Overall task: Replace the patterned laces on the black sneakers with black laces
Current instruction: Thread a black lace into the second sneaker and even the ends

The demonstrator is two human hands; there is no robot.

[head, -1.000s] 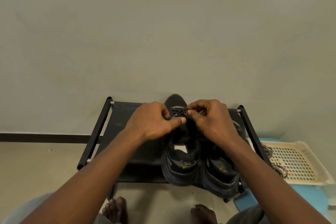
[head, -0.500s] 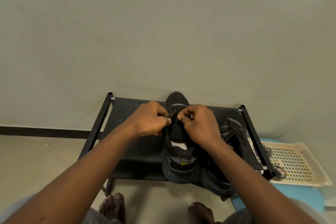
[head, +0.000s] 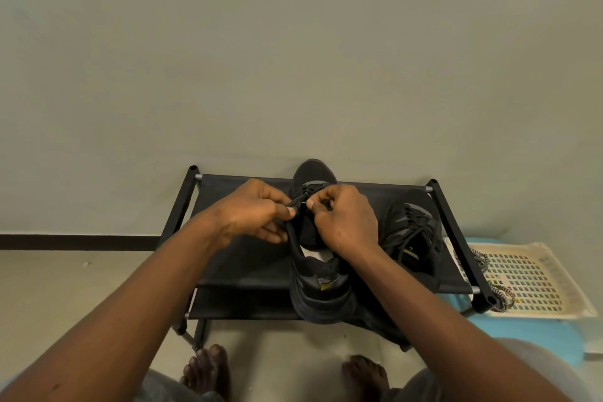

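Note:
Two black sneakers stand on a black shoe rack (head: pixel 241 258). The left sneaker (head: pixel 321 290) points its toe at the wall. My left hand (head: pixel 253 214) pinches the tip of a black lace (head: pixel 296 203) over its eyelets. My right hand (head: pixel 347 222) grips the sneaker's upper near the same eyelets, fingers curled. The right sneaker (head: pixel 412 232) lies beside it with black laces threaded. Patterned black-and-white laces (head: pixel 481 259) lie at the rack's right end, on a cream tray.
A cream perforated tray (head: pixel 535 274) sits on a blue stool (head: pixel 528 333) to the right of the rack. A plain wall rises just behind the rack. My bare feet (head: pixel 208 372) rest on the floor in front.
Both hands shifted slightly toward the sneaker's toe and left; my left hand now pinches the lace tip drawn out to the left of the eyelets.

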